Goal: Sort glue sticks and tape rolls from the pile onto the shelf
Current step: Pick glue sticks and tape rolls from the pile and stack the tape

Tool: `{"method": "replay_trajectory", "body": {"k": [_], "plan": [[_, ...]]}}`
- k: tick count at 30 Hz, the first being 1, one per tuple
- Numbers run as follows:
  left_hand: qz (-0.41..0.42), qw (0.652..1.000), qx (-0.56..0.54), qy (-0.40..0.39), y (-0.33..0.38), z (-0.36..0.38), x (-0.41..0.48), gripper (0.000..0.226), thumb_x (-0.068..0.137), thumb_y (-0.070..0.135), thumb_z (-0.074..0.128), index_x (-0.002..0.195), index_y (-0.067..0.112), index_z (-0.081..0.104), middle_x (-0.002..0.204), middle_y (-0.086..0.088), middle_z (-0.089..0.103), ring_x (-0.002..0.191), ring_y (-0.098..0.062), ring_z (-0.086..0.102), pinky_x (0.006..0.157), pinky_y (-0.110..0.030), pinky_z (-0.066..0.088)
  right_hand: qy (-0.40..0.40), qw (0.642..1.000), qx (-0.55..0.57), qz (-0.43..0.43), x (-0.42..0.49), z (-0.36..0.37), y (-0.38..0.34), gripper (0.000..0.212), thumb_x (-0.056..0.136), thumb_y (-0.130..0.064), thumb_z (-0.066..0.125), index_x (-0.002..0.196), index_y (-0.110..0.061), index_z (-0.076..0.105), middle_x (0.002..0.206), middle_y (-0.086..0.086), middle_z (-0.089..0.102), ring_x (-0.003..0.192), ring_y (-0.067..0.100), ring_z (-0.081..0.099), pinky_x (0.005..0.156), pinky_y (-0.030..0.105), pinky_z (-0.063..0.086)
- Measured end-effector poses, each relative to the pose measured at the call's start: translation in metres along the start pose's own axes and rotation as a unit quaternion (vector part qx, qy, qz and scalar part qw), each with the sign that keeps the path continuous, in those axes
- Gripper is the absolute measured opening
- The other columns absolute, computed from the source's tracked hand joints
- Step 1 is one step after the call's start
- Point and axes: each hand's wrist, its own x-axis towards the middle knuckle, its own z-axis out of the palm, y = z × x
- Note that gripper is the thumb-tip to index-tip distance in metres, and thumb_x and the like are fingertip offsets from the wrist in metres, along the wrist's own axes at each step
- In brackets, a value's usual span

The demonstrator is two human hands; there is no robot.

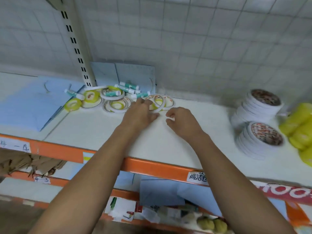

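Head view: left fingers (143,102) touch edge tape roll (163,103); right fingers (170,113) curl, contents unclear.

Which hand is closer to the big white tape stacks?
Right. The right hand is over the shelf, left of the white tape stacks; the left hand is farther left, at the loose pile.

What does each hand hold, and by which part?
The left hand rests on the rim of a white tape roll; a grip cannot be told. The right hand is curled, its hold unclear.
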Motion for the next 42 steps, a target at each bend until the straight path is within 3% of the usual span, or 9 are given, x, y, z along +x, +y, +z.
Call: {"method": "replay_trajectory", "body": {"k": [6,10,18,21,26,31,34,39,42], "plan": [[0.016,0.998,-0.051,-0.021,-0.005,0.006,0.033,0.080,0.074,0.069,0.066,0.136,0.022,0.049,0.130,-0.012,0.054,0.123,-0.031,0.047,0.099,-0.040,0.043,0.000,1.000,-0.017,0.023,0.014,-0.007,0.000,0.027,0.090,-0.025,0.063,0.115,-0.017,0.067,0.119,0.011,0.058,0.112,0.026,0.056,0.094,0.035,0.046],[0.013,0.996,-0.086,-0.022,-0.003,0.005,0.047,0.070,0.076,0.059,0.071,0.129,0.019,0.053,0.122,-0.013,0.057,0.116,-0.031,0.052,0.094,-0.041,0.047,0.001,0.999,-0.045,0.020,0.025,-0.018,0.003,0.029,0.089,-0.026,0.065,0.115,-0.014,0.068,0.117,0.015,0.056,0.108,0.031,0.058,0.091,0.036,0.047],[0.039,0.999,0.009,0.010,-0.015,-0.011,0.049,0.074,0.069,0.050,0.078,0.130,0.017,0.053,0.121,-0.016,0.049,0.117,-0.037,0.043,0.095,-0.043,0.042,-0.036,0.995,-0.094,0.021,0.062,-0.018,-0.001,0.053,0.086,-0.039,0.067,0.133,-0.018,0.053,0.129,0.014,0.047,0.119,0.035,0.046,0.097,0.042,0.045],[0.038,0.997,0.065,0.009,-0.024,-0.017,0.044,0.073,0.069,0.052,0.075,0.129,0.018,0.054,0.121,-0.016,0.049,0.115,-0.037,0.042,0.096,-0.043,0.039,-0.063,0.993,-0.102,0.022,0.079,-0.007,-0.007,0.062,0.086,-0.049,0.065,0.138,-0.020,0.047,0.132,0.014,0.045,0.122,0.036,0.042,0.098,0.045,0.043],[0.016,0.998,0.067,-0.012,-0.037,-0.022,0.033,0.073,0.068,0.054,0.072,0.131,0.023,0.053,0.123,-0.015,0.049,0.118,-0.036,0.040,0.094,-0.041,0.038,-0.098,0.987,-0.113,0.063,0.097,0.016,-0.012,0.076,0.084,-0.069,0.053,0.146,-0.030,0.034,0.133,0.014,0.047,0.125,0.035,0.039,0.097,0.044,0.037],[0.024,0.998,0.064,-0.018,-0.035,-0.030,0.019,0.072,0.067,0.055,0.071,0.130,0.026,0.053,0.124,-0.011,0.046,0.120,-0.034,0.037,0.096,-0.042,0.038,-0.073,0.995,-0.048,0.058,0.085,0.006,-0.011,0.070,0.081,-0.057,0.066,0.142,-0.031,0.041,0.130,0.014,0.043,0.124,0.034,0.038,0.101,0.042,0.040],[0.050,0.997,0.051,-0.025,-0.025,-0.034,0.009,0.068,0.067,0.055,0.072,0.126,0.027,0.054,0.124,-0.007,0.046,0.120,-0.031,0.038,0.092,-0.040,0.038,-0.032,0.998,-0.038,0.041,0.057,-0.013,-0.005,0.069,0.077,-0.048,0.070,0.138,-0.030,0.045,0.127,0.011,0.042,0.118,0.033,0.040,0.096,0.037,0.039],[0.108,0.993,0.021,-0.042,0.013,-0.031,-0.009,0.062,0.068,0.055,0.070,0.122,0.029,0.054,0.122,-0.001,0.044,0.119,-0.025,0.038,0.093,-0.038,0.040,0.016,0.997,-0.052,0.045,-0.008,-0.046,0.020,0.068,0.072,-0.048,0.072,0.134,-0.031,0.049,0.126,0.006,0.045,0.117,0.028,0.041,0.094,0.027,0.033],[0.144,0.987,0.009,-0.064,0.045,-0.024,-0.015,0.061,0.069,0.053,0.070,0.122,0.028,0.053,0.123,0.001,0.044,0.121,-0.023,0.037,0.094,-0.037,0.041,0.030,0.995,-0.062,0.067,-0.043,-0.070,0.039,0.066,0.072,-0.047,0.073,0.131,-0.030,0.052,0.124,0.007,0.048,0.120,0.028,0.044,0.101,0.031,0.038]]}}
